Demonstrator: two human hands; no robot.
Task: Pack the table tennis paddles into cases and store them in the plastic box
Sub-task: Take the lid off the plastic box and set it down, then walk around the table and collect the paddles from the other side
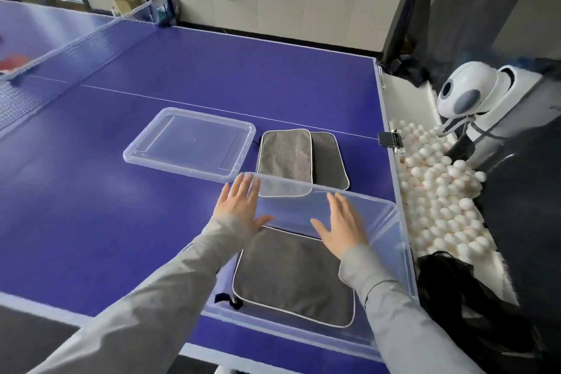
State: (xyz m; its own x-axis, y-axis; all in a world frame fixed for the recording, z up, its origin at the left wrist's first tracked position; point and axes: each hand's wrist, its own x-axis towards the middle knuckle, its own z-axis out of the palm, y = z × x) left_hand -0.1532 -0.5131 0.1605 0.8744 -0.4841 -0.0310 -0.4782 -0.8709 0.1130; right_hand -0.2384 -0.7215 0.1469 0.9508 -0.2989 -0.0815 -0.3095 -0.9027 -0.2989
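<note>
A clear plastic box (403, 255) stands at the near right corner of the blue table. One grey paddle case (294, 279) with white piping lies flat inside it. My left hand (239, 206) hovers over the box's far left corner with straight, spread fingers. Over the box's far side my right hand (343, 222) is spread flat too, holding nothing. Beyond the box two more grey cases lie on the table, one light (283, 158) overlapping a darker one (329, 161). The box's clear lid (188, 141) lies flat to their left.
The net (60, 51) crosses the table at the far left, with a red paddle (13, 62) behind it. Right of the table, a trough holds several white balls (437, 194) under a white ball machine (467, 94). A black bag (467, 300) sits near right.
</note>
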